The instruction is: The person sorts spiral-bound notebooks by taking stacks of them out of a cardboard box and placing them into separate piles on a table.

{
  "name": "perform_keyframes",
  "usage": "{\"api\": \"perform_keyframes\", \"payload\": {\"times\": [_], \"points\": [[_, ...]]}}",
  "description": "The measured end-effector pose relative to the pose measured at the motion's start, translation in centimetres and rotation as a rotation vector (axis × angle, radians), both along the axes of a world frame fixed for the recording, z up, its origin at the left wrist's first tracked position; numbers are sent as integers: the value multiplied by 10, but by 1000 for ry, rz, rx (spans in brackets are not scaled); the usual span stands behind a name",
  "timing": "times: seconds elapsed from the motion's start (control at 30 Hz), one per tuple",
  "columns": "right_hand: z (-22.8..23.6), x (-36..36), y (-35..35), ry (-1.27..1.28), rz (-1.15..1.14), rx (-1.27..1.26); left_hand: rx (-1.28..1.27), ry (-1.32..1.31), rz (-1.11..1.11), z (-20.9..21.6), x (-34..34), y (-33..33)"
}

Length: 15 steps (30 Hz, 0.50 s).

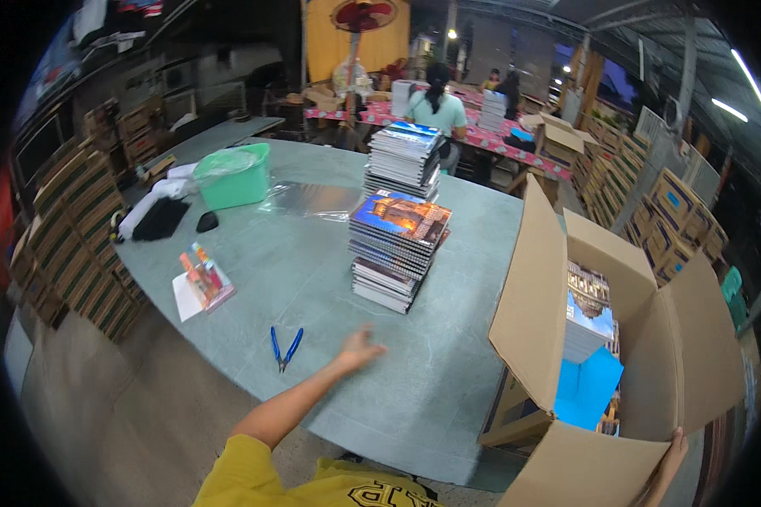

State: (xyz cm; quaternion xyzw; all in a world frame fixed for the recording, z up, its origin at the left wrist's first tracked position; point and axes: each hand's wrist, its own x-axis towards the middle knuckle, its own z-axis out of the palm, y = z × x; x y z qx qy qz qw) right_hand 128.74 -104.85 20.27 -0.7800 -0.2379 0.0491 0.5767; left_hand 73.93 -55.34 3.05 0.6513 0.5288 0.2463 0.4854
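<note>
While the left hand (362, 350) is empty, fingers apart, above the table (300, 275), inward of its near edge, the right hand (673, 455) touches the near-right corner of the carton (528, 296), its grip unclear. Notebooks (395, 253) stand stacked toward the table's far edge; their uneven layers could slide if bumped.

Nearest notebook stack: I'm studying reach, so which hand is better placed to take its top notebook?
Probably the left hand: it looks empty and is just in front of that notebook stack, while the right hand is farther off, at the edge of the open carton.
</note>
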Motion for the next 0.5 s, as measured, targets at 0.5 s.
{"api": "perform_keyframes", "payload": {"times": [0.5], "points": [[-23, -191, 118, -766, -524, -210, 354, -187, -197, -79, -11, 212]]}}
